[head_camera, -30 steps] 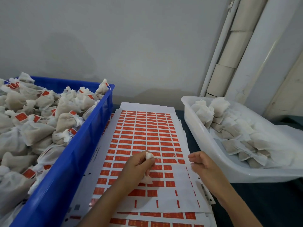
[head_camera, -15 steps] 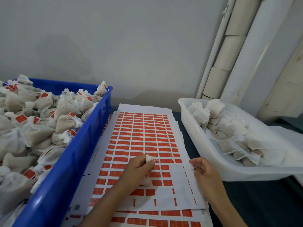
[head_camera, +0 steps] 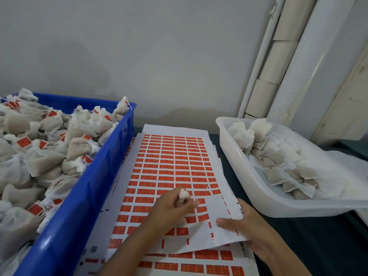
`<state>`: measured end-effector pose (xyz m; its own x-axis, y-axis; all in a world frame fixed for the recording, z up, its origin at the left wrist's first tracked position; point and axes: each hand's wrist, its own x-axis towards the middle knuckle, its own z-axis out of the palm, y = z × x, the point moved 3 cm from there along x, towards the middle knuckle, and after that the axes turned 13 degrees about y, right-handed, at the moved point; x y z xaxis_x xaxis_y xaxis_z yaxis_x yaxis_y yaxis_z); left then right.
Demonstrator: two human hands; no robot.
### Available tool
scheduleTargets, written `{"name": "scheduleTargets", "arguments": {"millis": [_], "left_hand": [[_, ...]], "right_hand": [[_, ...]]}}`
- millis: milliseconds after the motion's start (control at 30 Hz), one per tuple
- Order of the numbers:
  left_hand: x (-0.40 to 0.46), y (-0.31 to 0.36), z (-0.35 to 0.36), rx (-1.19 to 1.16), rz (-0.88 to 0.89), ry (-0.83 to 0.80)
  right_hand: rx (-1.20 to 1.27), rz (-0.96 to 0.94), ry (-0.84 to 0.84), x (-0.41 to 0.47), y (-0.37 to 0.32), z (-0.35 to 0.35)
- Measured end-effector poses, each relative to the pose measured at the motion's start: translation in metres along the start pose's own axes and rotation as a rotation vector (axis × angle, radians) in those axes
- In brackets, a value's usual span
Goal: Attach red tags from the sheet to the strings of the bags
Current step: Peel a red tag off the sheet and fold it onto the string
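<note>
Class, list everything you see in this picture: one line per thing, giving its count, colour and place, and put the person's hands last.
blue crate: one, blue, left.
tagged bags: many, off-white with red tags, heaped in the blue crate.
white tray: one, translucent white, right.
untagged bags: many, off-white, in the white tray.
top tag sheet: one, white with rows of red tags, centre, its near right corner lifted.
lower sheets: several, white with red tags, under the top tag sheet.
held bag: one, off-white, over the top tag sheet.
wall: one, grey-white, behind.
pipes: a few, white and cream, upright at back right.
left hand: one, grips the held bag.
right hand: one, holds the sheet's lifted corner.
</note>
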<state>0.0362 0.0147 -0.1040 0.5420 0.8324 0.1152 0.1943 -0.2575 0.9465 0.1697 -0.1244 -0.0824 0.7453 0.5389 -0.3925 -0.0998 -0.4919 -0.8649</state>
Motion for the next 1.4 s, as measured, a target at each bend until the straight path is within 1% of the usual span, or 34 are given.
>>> {"name": "scheduleTargets", "arguments": {"millis": [133, 200, 300, 567, 733, 833, 900, 1033, 1067, 1133, 1267, 1400], "left_hand": [[-0.008, 0.004, 0.010, 0.157, 0.031, -0.073], [-0.009, 0.004, 0.013, 0.229, 0.050, -0.074], [-0.009, 0.004, 0.015, 0.263, 0.097, -0.057], [-0.015, 0.002, 0.021, 0.325, 0.195, 0.034], [-0.014, 0.001, 0.022, 0.337, 0.220, 0.015], [-0.014, 0.001, 0.022, 0.336, 0.217, -0.002], [-0.014, 0.001, 0.022, 0.333, 0.210, -0.009], [-0.013, 0.001, 0.021, 0.322, 0.185, -0.003], [-0.013, 0.000, 0.021, 0.313, 0.175, 0.000], [-0.013, 0.000, 0.020, 0.292, 0.155, 0.002], [-0.012, -0.001, 0.020, 0.261, 0.124, 0.006], [-0.012, -0.002, 0.020, 0.195, 0.056, 0.014]], "right_hand": [[0.007, 0.056, -0.061, 0.001, 0.000, 0.001], [0.050, 0.103, -0.112, 0.002, 0.002, 0.001], [0.112, 0.139, -0.151, 0.004, 0.004, 0.001], [0.062, 0.155, -0.028, 0.006, 0.008, 0.006], [0.052, 0.133, 0.018, 0.006, 0.011, 0.010], [0.039, 0.095, 0.067, 0.006, 0.013, 0.012], [0.054, 0.027, 0.119, 0.004, 0.012, 0.014], [0.097, -0.252, 0.242, -0.001, 0.011, 0.015], [0.095, -0.315, 0.255, -0.002, 0.012, 0.015], [0.043, -0.395, 0.223, -0.002, 0.014, 0.016], [-0.070, -0.360, 0.140, 0.001, 0.012, 0.014], [-0.139, -0.344, 0.124, 0.006, 0.008, 0.012]]}}
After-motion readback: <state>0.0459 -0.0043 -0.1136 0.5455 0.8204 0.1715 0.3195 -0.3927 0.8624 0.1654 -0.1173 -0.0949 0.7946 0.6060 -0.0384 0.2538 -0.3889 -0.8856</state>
